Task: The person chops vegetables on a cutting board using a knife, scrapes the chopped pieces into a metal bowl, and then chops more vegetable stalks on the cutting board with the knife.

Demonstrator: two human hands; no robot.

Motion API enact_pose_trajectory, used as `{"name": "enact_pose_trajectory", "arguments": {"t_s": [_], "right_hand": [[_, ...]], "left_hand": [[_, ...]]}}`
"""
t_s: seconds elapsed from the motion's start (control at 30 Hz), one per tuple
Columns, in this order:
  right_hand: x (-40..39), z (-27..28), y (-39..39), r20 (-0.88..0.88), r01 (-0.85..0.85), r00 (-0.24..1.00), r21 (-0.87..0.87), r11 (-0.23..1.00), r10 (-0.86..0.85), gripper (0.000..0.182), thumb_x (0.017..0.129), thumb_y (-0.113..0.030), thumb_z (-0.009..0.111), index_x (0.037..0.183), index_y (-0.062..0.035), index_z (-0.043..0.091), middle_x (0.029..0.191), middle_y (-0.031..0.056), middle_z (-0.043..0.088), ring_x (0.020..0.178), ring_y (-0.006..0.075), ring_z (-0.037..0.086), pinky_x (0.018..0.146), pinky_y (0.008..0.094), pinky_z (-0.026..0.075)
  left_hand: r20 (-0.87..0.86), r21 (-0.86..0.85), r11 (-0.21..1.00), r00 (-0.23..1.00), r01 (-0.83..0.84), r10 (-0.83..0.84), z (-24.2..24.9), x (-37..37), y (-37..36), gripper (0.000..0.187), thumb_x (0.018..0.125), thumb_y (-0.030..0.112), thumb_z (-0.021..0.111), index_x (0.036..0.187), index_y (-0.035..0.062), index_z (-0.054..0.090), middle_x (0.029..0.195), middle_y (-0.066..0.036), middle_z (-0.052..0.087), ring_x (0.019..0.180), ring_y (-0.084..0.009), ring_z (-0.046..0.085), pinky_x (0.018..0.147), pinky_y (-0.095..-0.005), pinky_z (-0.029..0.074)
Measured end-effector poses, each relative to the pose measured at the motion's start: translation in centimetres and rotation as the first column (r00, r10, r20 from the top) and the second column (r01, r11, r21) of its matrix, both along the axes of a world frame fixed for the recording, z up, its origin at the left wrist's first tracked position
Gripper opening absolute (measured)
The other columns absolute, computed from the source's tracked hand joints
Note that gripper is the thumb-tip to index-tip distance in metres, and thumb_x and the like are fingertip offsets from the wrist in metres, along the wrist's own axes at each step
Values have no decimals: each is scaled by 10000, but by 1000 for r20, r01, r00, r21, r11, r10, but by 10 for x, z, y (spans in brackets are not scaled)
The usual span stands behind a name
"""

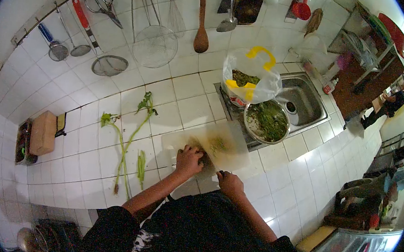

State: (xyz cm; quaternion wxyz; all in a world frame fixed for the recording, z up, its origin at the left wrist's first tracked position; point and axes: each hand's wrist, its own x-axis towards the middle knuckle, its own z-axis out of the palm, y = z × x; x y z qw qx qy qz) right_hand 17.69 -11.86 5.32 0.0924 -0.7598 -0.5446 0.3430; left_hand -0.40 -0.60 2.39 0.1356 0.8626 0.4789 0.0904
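Observation:
A pale, worn cutting board (240, 147) lies on the white tiled counter in front of me. My left hand (189, 163) rests on it with fingers curled down over greens that it mostly hides. My right hand (230, 183) is wrapped round the dark handle of a knife (205, 172), whose blade reaches left along my left fingertips. A small heap of chopped greens (218, 145) sits on the board beyond the blade. Left of the board lie long leafy stalks (122, 154) and a shorter cut green piece (141, 168).
A metal bowl of chopped greens (267, 121) stands by the sink (304, 101), with a plastic bag (251, 74) behind it. A brown block (43, 133) stands at the far left. Strainers, scissors (103, 5) and a wooden spoon (201, 37) hang above. Other people are at the right.

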Motion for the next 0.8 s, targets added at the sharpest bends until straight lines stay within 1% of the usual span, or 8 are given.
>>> {"name": "enact_pose_trajectory", "arguments": {"t_s": [0.07,0.2,0.33,0.43,0.5,0.63,0.7,0.8], "right_hand": [[3,5,-1,72,6,997,-59,998,-1,527,974,-484,399,986,-24,655,890,243,672,891,428,640,800,522,497],[8,10,-12,79,33,997,-80,996,-27,531,968,-492,408,972,-18,647,875,250,668,877,426,643,778,527,497],[9,8,-22,83,90,993,-40,995,-86,532,962,-506,419,962,-22,642,895,245,669,890,425,641,775,525,494],[6,13,-22,74,102,992,-63,993,-98,530,959,-511,422,967,-28,641,906,239,671,902,424,639,784,516,494],[7,13,-21,69,107,992,-79,991,-102,528,959,-512,423,969,-31,640,911,236,672,910,422,638,790,513,493],[7,15,-21,79,90,994,-117,989,-81,525,962,-508,420,987,-34,642,935,239,670,935,417,636,805,506,493],[8,16,-21,76,95,993,-115,989,-86,524,963,-505,418,992,-33,643,942,240,670,942,416,635,811,505,492],[10,18,-20,72,94,994,-158,983,-84,526,965,-502,414,1001,-31,644,951,242,670,947,419,633,822,506,490]], "left_hand": [[-3,6,1000,1000,-3,4,1,-1,-2,373,697,299,730,1040,155,714,1110,-32,593,1141,-268,474,891,-506,408],[42,8,1000,999,-2,2,-1,-2,-5,340,704,327,713,1007,173,721,1143,-46,572,1138,-292,488,907,-517,422],[13,-31,999,1000,-27,27,-4,0,-8,355,700,329,712,1019,173,721,1177,-51,569,1168,-302,470,922,-512,415],[12,28,998,998,-55,54,-4,1,-9,377,692,337,706,1026,164,720,1215,-54,571,1202,-318,450,926,-513,409],[21,35,998,999,-49,48,-3,1,-9,413,673,297,733,1052,132,713,1152,-56,582,1174,-294,467,900,-511,405],[30,12,999,999,-37,36,-9,-1,-8,444,673,289,729,1091,141,697,1170,-64,572,1180,-300,460,910,-519,395],[68,25,999,997,-21,20,-10,-1,-9,485,682,281,725,1147,154,665,1197,-67,556,1178,-310,454,919,-527,385],[46,62,998,999,-9,6,-9,1,-10,526,700,288,720,1204,167,626,1209,-75,542,1168,-315,455,919,-529,380]]}}
